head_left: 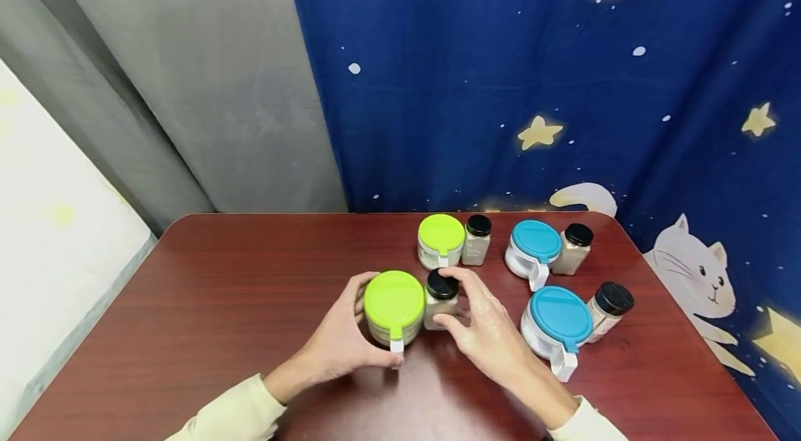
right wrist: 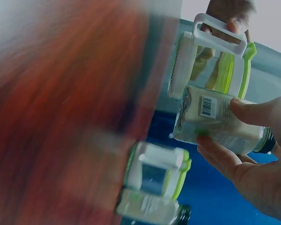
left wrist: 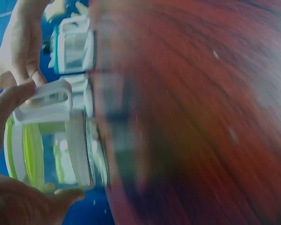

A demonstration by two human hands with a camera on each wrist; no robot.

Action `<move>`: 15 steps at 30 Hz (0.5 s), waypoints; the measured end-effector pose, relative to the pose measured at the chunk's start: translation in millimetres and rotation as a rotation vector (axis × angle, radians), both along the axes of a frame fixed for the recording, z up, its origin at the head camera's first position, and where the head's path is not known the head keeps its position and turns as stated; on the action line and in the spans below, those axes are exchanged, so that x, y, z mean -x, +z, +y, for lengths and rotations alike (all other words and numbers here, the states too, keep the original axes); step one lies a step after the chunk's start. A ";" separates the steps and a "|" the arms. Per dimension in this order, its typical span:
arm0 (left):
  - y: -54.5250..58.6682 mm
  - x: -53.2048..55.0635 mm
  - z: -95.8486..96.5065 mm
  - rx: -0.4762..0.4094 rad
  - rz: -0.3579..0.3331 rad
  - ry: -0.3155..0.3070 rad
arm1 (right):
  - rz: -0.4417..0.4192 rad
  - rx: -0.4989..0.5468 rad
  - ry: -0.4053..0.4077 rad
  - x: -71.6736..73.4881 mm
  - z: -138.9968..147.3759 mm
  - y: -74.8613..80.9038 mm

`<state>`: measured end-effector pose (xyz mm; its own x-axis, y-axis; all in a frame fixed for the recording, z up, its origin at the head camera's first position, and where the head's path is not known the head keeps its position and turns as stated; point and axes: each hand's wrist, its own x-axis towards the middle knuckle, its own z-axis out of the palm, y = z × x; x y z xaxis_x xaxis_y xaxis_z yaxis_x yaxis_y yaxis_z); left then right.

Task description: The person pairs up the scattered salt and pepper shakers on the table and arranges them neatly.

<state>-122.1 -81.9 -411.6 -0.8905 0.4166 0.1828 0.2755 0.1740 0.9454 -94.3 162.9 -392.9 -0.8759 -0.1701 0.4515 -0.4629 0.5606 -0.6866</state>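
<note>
My left hand (head_left: 344,334) grips a clear jar with a lime-green lid (head_left: 393,302), fingers round its far left side and thumb at its white handle (left wrist: 47,102). Close against the jar's right side stands a square glass seasoning bottle (right wrist: 210,117) with a black cap (head_left: 442,284) and a barcode label. My right hand (head_left: 491,333) holds this bottle, thumb on the near side and other fingers at the cap and far side. In the right wrist view, thumb and fingertips press on opposite faces of the bottle.
Behind stand another green-lidded jar (head_left: 441,238) and black-capped bottle (head_left: 477,241). Rightward are two blue-lidded jars (head_left: 536,241) (head_left: 559,321), each beside a black-capped bottle (head_left: 572,250) (head_left: 608,311). The brown table (head_left: 250,288) meets grey and blue curtains (head_left: 438,114) at its back edge.
</note>
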 end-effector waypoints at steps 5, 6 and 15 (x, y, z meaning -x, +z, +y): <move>-5.3 3.0 30.3 0.020 0.001 -0.016 | -0.033 -0.023 -0.057 -4.2 21.6 -8.0; -6.3 4.0 35.2 0.029 0.008 -0.017 | -0.035 -0.029 -0.069 -4.9 24.8 -9.5; -16.1 9.2 62.4 0.134 0.040 -0.002 | -0.001 -0.121 -0.158 -5.3 41.2 -22.2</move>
<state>-131.4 -19.5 -427.8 -0.8827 0.4416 0.1606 0.3129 0.2972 0.9021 -89.0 204.1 -415.0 -0.8967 -0.0835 0.4348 -0.3615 0.7050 -0.6102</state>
